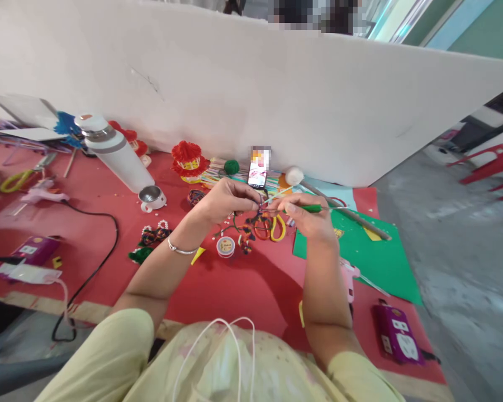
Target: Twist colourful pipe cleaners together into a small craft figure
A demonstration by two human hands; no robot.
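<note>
My left hand [233,200] pinches a piece of dark multicoloured yarn work [247,231] that hangs down over the red table. Close beside it on the right, my right hand [308,214] is closed around the green handle of a thin metal tool [312,209], whose front end reaches the yarn near my left fingertips. Just below my hands are scissors with red and yellow handles [278,229] and a small round spool [225,246]. Behind them a phone [258,167] stands upright, its screen lit.
A white flask [119,156], metal cup [151,197] and red yarn piece [188,159] stand at the left. Green sheet [373,262], grey rod [352,215], pink glue gun [349,273] and purple box [398,333] lie right. A white partition [235,84] rises behind the table.
</note>
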